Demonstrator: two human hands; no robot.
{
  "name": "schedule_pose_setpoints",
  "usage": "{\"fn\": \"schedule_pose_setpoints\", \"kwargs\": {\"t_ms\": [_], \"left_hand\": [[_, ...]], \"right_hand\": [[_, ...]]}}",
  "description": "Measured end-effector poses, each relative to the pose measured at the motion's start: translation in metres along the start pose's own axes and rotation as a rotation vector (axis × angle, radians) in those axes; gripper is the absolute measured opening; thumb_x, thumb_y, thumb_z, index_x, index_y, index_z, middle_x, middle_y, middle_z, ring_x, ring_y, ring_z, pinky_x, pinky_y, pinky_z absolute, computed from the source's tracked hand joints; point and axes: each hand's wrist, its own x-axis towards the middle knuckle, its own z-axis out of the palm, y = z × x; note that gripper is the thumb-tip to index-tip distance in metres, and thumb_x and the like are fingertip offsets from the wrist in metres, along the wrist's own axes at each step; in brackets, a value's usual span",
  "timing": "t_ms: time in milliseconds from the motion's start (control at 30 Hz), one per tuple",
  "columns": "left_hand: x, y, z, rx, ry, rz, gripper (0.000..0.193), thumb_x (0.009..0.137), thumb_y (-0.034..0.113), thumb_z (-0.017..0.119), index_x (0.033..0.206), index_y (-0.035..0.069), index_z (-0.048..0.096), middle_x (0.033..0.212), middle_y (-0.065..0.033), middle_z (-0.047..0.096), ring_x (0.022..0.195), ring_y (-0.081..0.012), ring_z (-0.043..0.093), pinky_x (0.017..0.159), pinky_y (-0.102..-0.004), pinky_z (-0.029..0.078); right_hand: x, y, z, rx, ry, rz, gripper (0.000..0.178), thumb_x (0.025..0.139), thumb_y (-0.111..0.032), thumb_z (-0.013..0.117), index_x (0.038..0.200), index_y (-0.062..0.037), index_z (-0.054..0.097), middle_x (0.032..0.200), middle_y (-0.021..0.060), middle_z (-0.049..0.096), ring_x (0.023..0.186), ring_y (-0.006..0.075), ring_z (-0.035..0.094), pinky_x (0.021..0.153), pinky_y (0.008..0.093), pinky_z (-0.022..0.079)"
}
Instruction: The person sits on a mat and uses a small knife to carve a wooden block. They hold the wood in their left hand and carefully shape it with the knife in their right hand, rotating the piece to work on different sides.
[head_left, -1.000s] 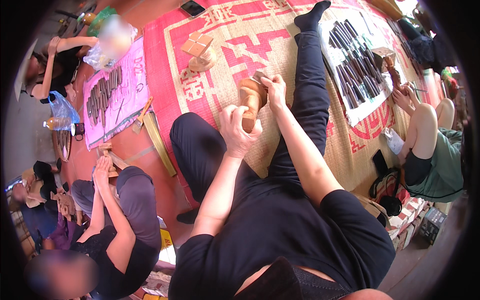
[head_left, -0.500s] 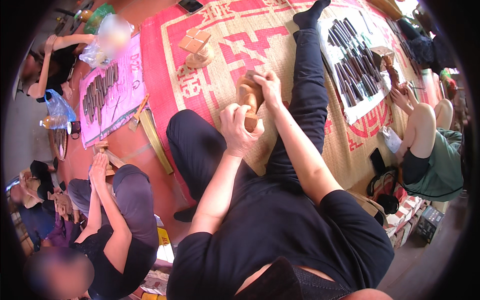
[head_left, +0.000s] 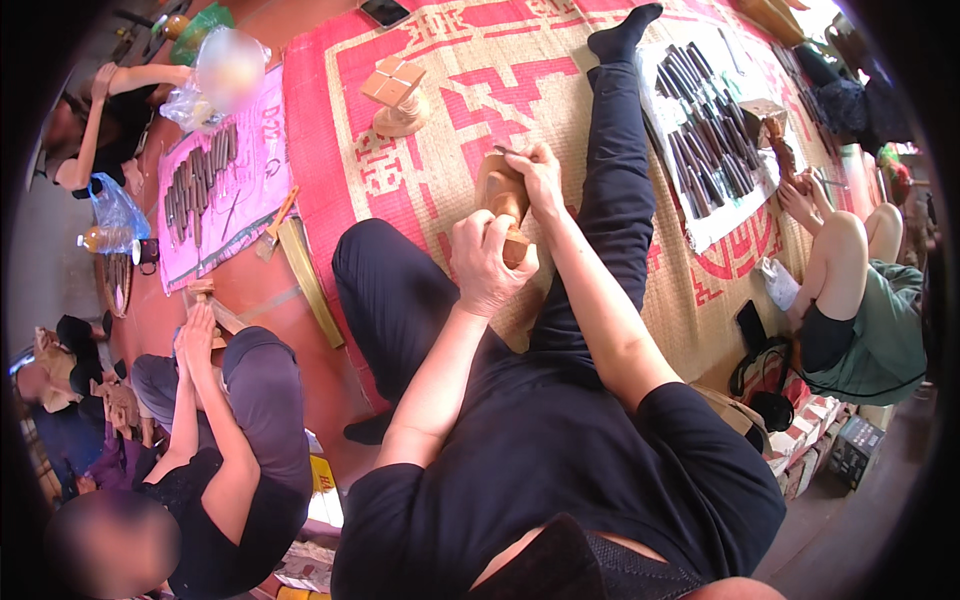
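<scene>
1. Head view, the setting: woven straw matting [head_left: 520, 70] with red patterning covers the floor where I sit, legs stretched out across it. Other people sit around me, each bent over their own small piece.

2. Head view, my hands: my left hand [head_left: 487, 262] is clenched around the lower end of a wooden carving [head_left: 502, 198], which stands roughly upright between my thighs, just above the mat. My right hand [head_left: 540, 172] is wrapped over the carving's upper end and also pinches a thin metal tool [head_left: 507, 151], whose tip shows just beside my fingers at the top of the wood.

3. Head view, how the piece handles: I judge the carving to be stiff, solid and dry, light enough to hold off the mat. Smooth rounded wood may twist in the palm, so the lower body is the place to grip. Any finely cut parts near the top look like the fragile bits, so I would keep pressure off them.

4. Head view, surroundings: a pale wooden stand with a square top [head_left: 397, 92] sits further up the mat, well apart from my hands. Rows of dark chisels lie on a white cloth [head_left: 700, 225] to my right and on a pink cloth [head_left: 255, 150] to my left.
</scene>
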Motion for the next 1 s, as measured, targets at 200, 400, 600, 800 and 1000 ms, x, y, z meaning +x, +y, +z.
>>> {"fn": "schedule_pose_setpoints", "kwargs": {"t_ms": [200, 400, 600, 800, 1000], "left_hand": [[-0.004, 0.003, 0.0, -0.008, -0.004, 0.013, 0.042, 0.064, 0.025, 0.074, 0.101, 0.01, 0.059, 0.097, -0.0105, 0.052, 0.087, -0.0301, 0.054, 0.074, -0.0408, 0.049], [0.001, 0.005, 0.002, -0.006, -0.017, 0.03, 0.042, 0.064, 0.026, 0.073, 0.101, 0.01, 0.059, 0.098, -0.0106, 0.052, 0.086, -0.03, 0.054, 0.074, -0.0412, 0.049], [-0.003, 0.001, -0.001, -0.015, -0.025, 0.051, 0.043, 0.064, 0.028, 0.073, 0.101, 0.01, 0.059, 0.098, -0.0101, 0.052, 0.085, -0.0295, 0.054, 0.073, -0.0411, 0.049], [0.0, 0.004, 0.003, -0.025, -0.022, 0.06, 0.043, 0.064, 0.026, 0.072, 0.101, 0.009, 0.059, 0.097, -0.0095, 0.052, 0.085, -0.0291, 0.054, 0.072, -0.0406, 0.049], [-0.001, 0.005, 0.0, -0.007, -0.041, 0.08, 0.042, 0.063, 0.026, 0.074, 0.099, 0.012, 0.058, 0.098, -0.0094, 0.051, 0.088, -0.0286, 0.054, 0.075, -0.0403, 0.049]], "right_hand": [[-0.001, -0.002, -0.005, -0.225, -0.084, -0.043, 0.022, 0.076, -0.018, 0.073, 0.079, -0.0018, 0.058, 0.075, 0.0097, 0.063, 0.071, 0.0186, 0.059, 0.068, 0.0326, 0.048], [0.015, -0.006, -0.001, -0.349, 0.067, -0.015, 0.02, 0.075, -0.014, 0.072, 0.081, -0.0006, 0.058, 0.078, 0.0144, 0.066, 0.075, 0.0224, 0.064, 0.069, 0.0355, 0.05], [-0.003, -0.003, -0.011, 0.213, -0.024, 0.069, 0.017, 0.081, -0.004, 0.069, 0.075, -0.0041, 0.053, 0.079, 0.0061, 0.062, 0.069, 0.0144, 0.061, 0.065, 0.0264, 0.05], [-0.005, -0.012, -0.008, -0.339, -0.051, -0.019, 0.02, 0.074, -0.016, 0.074, 0.076, -0.0025, 0.059, 0.076, 0.0126, 0.066, 0.074, 0.0206, 0.063, 0.07, 0.0346, 0.049], [0.021, -0.002, -0.013, 0.149, 0.13, 0.068, 0.016, 0.081, -0.003, 0.066, 0.072, -0.0061, 0.052, 0.078, 0.0097, 0.066, 0.07, 0.0165, 0.064, 0.062, 0.0283, 0.052]]}}
